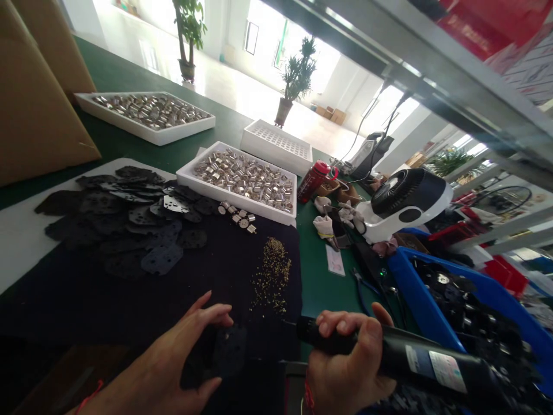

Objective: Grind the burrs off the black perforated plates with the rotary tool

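Facing a green desk [313, 282] crowded with trays

The desk runs toward the far end of a bright room, with a blue plastic crate [425, 294] of black parts at the near right and a white-and-black desk fan [404, 202] beyond it. Left of centre, a white foam tray [233, 199] of silver metal cylinders sits at the far edge of a black cloth [254, 276]. A second foam tray [142, 134] lies farther off to the left, and a white perforated tray [276, 147] stands farther off still. Dark perforated plates [125, 219] cover the left of the cloth.

Nearest the person, the right hand [345, 357] is clenched around a black rotary tool [410, 351], its tip pointing left. The left hand [173, 351] is open, fingers spread and gripping nothing, right by a single black plate [228, 351]; any contact is hard to tell. That plate looks light, thin and stiff, best taken by its edges. Beyond it lies a small heap of brass-coloured grit [271, 274], near a few loose cylinders [237, 216].
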`<state>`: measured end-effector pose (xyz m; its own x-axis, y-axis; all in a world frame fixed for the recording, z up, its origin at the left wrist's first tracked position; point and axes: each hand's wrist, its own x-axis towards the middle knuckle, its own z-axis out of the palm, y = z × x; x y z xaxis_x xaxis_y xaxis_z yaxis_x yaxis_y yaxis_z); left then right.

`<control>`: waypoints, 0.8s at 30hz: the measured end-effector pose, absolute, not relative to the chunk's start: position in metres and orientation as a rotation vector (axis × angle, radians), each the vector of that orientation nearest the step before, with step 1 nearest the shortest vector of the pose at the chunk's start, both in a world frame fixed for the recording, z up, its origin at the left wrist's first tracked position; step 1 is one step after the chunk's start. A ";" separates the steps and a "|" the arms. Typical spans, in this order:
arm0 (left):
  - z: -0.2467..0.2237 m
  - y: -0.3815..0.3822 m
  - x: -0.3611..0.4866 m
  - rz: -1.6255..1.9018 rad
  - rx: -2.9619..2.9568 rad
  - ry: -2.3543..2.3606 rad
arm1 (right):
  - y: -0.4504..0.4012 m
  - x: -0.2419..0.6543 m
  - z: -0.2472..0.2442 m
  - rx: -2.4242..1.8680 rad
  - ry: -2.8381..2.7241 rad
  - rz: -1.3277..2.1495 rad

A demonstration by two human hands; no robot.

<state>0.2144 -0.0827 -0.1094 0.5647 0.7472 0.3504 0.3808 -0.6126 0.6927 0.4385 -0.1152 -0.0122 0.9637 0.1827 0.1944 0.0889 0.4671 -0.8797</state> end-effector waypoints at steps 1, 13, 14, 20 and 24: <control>-0.109 -0.083 0.214 0.872 2.235 0.900 | -0.116 0.438 -0.011 -1.086 -0.276 0.051; -0.093 -0.083 0.225 0.962 2.226 0.799 | -0.117 0.412 0.005 -0.956 -0.349 0.217; -0.092 -0.083 0.225 0.952 2.216 0.786 | -0.116 0.408 0.006 -0.937 -0.355 0.256; -0.103 -0.084 0.228 0.962 2.093 0.735 | -0.110 0.385 0.001 -0.902 -0.361 0.366; -0.104 -0.084 0.229 0.926 2.059 0.728 | -0.107 0.382 -0.008 -0.902 -0.331 0.374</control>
